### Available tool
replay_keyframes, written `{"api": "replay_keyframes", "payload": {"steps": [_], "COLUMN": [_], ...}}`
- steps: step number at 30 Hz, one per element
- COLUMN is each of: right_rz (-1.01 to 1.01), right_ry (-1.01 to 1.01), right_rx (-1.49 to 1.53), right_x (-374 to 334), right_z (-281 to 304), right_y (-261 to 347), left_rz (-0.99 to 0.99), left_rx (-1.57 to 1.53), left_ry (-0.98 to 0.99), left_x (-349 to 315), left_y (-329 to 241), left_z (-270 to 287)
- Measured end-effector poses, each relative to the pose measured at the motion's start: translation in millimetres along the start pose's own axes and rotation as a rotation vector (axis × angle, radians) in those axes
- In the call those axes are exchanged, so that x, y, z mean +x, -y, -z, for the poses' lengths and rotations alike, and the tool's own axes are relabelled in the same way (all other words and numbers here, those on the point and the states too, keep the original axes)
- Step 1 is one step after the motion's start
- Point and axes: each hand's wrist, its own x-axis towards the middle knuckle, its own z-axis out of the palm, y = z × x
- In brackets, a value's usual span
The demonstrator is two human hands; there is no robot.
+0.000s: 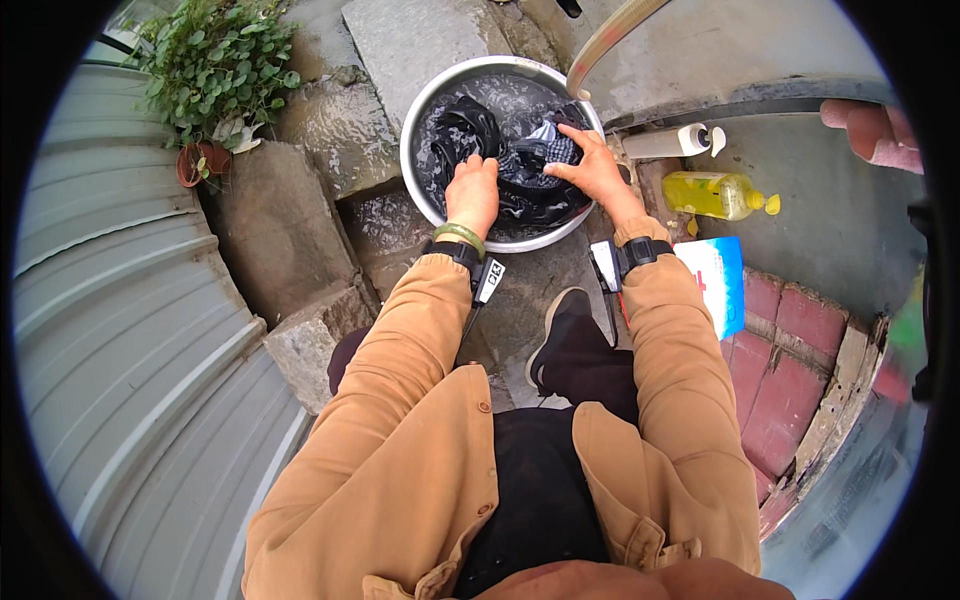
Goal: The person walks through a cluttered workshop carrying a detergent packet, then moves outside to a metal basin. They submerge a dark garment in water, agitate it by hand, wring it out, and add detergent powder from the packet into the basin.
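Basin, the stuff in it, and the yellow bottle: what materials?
Basin: looks like metal, dull silver, its thin rim catching light. Clothes under the left hand and right hand: dark woven fabric, wet and crumpled, one piece checked. Yellow bottle: probably clear plastic, since yellow liquid shows through.

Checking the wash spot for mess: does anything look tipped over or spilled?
Yes: the yellow liquid bottle and the white bottle both lie on their sides beside the metal basin. No spill shows. Both hands are in the dark laundry.
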Motion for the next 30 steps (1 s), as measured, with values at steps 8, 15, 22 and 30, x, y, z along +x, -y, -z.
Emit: {"api": "replay_keyframes", "payload": {"steps": [8,15,22,30], "right_rz": [-0.007,0.035,0.178,0.140], "right_ry": [0.218,0.315,0.246,0.093], "right_rx": [-0.405,-0.099,-0.037,0.266], "right_x": [-19.1,-9.3,-16.4,-11.0], "right_z": [21.2,30.7,13.3,-31.2], "right_y": [-1.6,14.5,20.2,68.9], "left_rz": [-0.010,-0.169,-0.249,-0.339], "left_rx": [-0.534,-1.223,-1.685,-1.831], "left_ry": [-0.357,-0.438,-0.397,-0.473], "left_x": [13.4,15.7,-6.1,-18.6], "left_y": [-43.4,-66.3,-74.3,-92.5], "left_z": [49.5,132.3,211.6,231.6]}}
